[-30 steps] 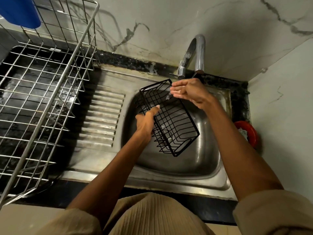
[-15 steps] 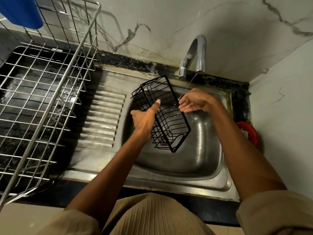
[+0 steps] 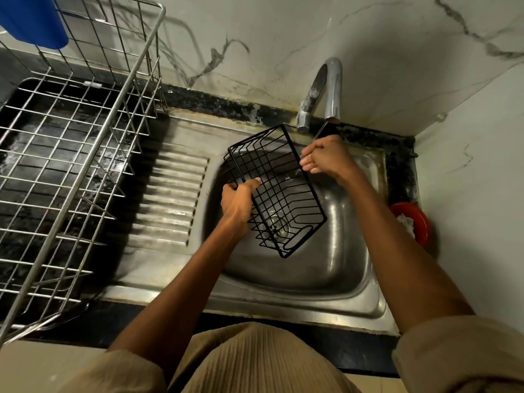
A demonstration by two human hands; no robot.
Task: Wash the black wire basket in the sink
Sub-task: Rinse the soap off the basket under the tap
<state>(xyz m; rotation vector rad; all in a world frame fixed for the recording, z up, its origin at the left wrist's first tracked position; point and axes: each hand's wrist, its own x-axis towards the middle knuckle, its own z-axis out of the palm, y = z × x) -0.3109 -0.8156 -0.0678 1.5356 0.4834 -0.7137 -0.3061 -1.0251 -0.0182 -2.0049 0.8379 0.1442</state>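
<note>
The black wire basket [image 3: 279, 191] hangs tilted over the steel sink bowl [image 3: 334, 268], its far end up near the tap spout. My left hand [image 3: 236, 204] grips its left rim, thumb over the wire. My right hand [image 3: 326, 157] is at the basket's right rim below the spout, fingers curled against the wire. The curved chrome tap [image 3: 326, 89] stands at the back wall. The drain shows through the basket's mesh.
A large silver wire dish rack [image 3: 71, 165] fills the counter on the left, with a blue object [image 3: 34, 21] at its top corner. The ribbed drainboard [image 3: 170, 199] lies between rack and bowl. A red dish [image 3: 416, 222] sits in the right corner by the wall.
The basket has been turned and shifted left, then swung back so its long side faces up. My right hand has dropped from the far rim to the right rim.
</note>
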